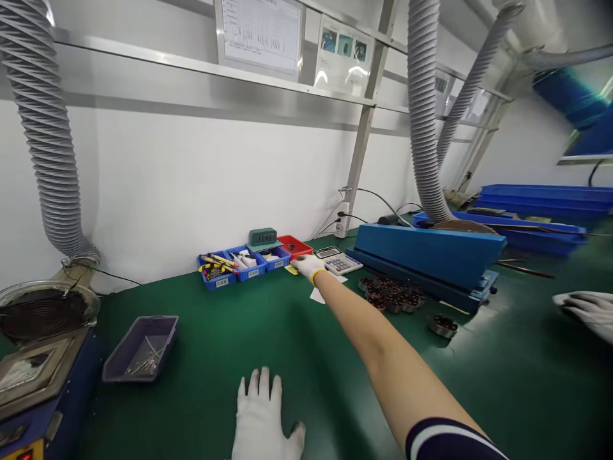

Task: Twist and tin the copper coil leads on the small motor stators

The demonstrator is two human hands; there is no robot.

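Holding nothing, the left hand (263, 425) spreads its fingers (264, 383) over the green worktop (205, 358); the right hand (309, 266) is just before the red bin (301, 248), beside the calculator (342, 263), its grip unclear. Seemingly the reach is made, nothing visibly lifted.

White wall (191, 166) with metal rails (191, 65) — green tabletop (205, 332), grey corrugated ducts (424, 108).

White-gloved left hand (262, 418): near, palm-down, thumb splayed. Bare right arm (383, 351): outstretched; white-gloved right hand (308, 265) far.
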